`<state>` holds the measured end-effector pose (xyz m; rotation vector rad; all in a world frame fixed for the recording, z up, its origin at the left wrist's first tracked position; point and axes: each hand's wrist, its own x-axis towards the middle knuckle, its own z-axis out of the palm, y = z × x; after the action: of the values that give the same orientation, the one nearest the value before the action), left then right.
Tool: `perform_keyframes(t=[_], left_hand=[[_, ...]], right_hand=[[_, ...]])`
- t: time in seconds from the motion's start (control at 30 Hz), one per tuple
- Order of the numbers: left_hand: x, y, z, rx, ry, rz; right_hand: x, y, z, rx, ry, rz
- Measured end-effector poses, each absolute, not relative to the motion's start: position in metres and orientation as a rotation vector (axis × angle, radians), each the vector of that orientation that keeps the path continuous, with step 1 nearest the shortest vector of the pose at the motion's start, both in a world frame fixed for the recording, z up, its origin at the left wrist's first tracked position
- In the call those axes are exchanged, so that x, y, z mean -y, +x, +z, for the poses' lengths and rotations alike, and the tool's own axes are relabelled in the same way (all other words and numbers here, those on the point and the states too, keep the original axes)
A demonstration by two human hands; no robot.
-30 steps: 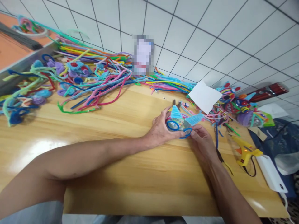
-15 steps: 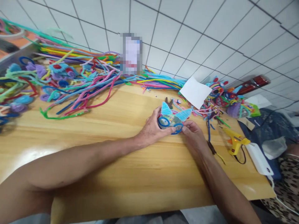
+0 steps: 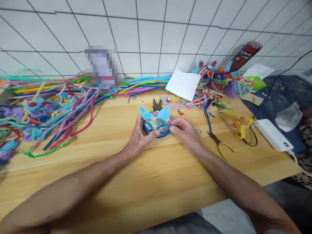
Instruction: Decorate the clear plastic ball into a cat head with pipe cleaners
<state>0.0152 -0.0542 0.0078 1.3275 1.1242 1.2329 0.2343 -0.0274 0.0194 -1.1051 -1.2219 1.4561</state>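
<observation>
The wooden table (image 3: 151, 185) lies under both arms: the left arm (image 3: 83, 182) slants in from near left, the right arm (image 3: 234, 178) from near right. The left hand (image 3: 140, 138) wraps the left side of the eared ornament (image 3: 154, 123), mid-table, thumb across its near face. The right hand (image 3: 186, 133) bends its fingers almost together at the ornament's right edge; whether they pinch anything is unclear.

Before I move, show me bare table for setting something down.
Bare table lies between the forearms and left of the left hand, short of the pipe cleaners. Crowded: the back, with those and paper; the right, with pliers and glue gun.
</observation>
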Motion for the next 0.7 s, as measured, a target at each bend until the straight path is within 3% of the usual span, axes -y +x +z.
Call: perform_keyframes(t=[0.7], left_hand=[[0.0539,0.0111,0.0049,-1.085,1.365,1.215]], right_hand=[[0.0291,0.2290,0.0176,1.216,-1.044,1.448]])
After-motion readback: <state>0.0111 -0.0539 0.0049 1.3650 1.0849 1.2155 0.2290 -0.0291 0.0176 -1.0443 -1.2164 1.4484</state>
